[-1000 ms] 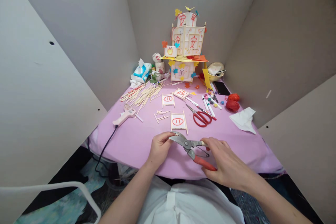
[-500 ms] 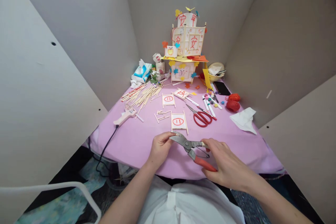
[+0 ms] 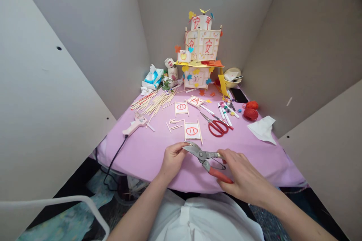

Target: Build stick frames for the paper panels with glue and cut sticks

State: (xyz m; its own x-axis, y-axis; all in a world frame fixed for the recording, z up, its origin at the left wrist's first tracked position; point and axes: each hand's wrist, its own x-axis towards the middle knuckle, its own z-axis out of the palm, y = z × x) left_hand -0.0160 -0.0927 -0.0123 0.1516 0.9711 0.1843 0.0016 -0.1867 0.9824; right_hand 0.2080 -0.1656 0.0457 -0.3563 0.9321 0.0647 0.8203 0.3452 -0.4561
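Note:
My right hand (image 3: 239, 171) is wrapped round the handles of red-handled pruning shears (image 3: 202, 155), which point left with a spring between the handles. At the tip of their blades, the thumb and fingers of my left hand (image 3: 173, 158) are pinched together. Whatever those fingers hold is too small and too covered to make out. Just beyond the blades lies a small stick frame (image 3: 192, 131) with white paper and a red drawn mark. Short cut stick pieces (image 3: 175, 125) are scattered to its left, and red-handled scissors (image 3: 217, 127) rest open to its right.
A decorated paper-and-stick lantern tower (image 3: 202, 49) stands at the back of the pink-covered table (image 3: 135, 158). Toward the left are a pile of thin sticks (image 3: 158, 102) and a corded glue gun (image 3: 137, 123). Markers (image 3: 224, 115), red yarn (image 3: 250, 114) and a white tissue (image 3: 263, 128) lie right.

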